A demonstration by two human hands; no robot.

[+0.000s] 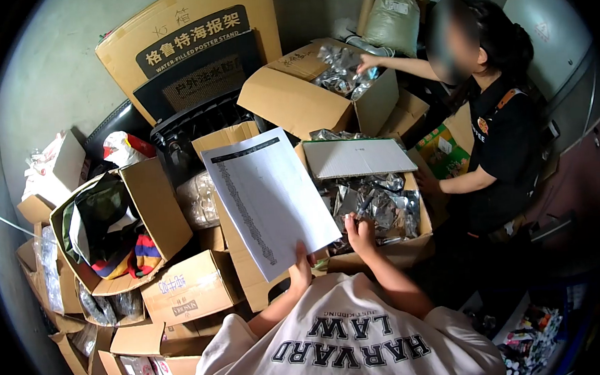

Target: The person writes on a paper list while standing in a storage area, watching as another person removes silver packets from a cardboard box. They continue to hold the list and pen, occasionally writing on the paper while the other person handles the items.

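My left hand (301, 268) grips the lower edge of a stack of printed white sheets (273, 196), tilted in front of me. My right hand (361, 232) is closed around a dark pen (364, 206), to the right of the sheets. Beneath and beyond that hand stands an open cardboard box (413, 246) filled with shiny plastic-wrapped packets (391, 216). A white board or box lid (360, 158) lies across the far part of this box.
At the right a person in black (499, 127) reaches into another open box (301, 94) of packets. More cardboard boxes (186, 287) pile up at the left, one with colourful cloth (125, 256). A large poster-stand carton (187, 29) leans on the wall.
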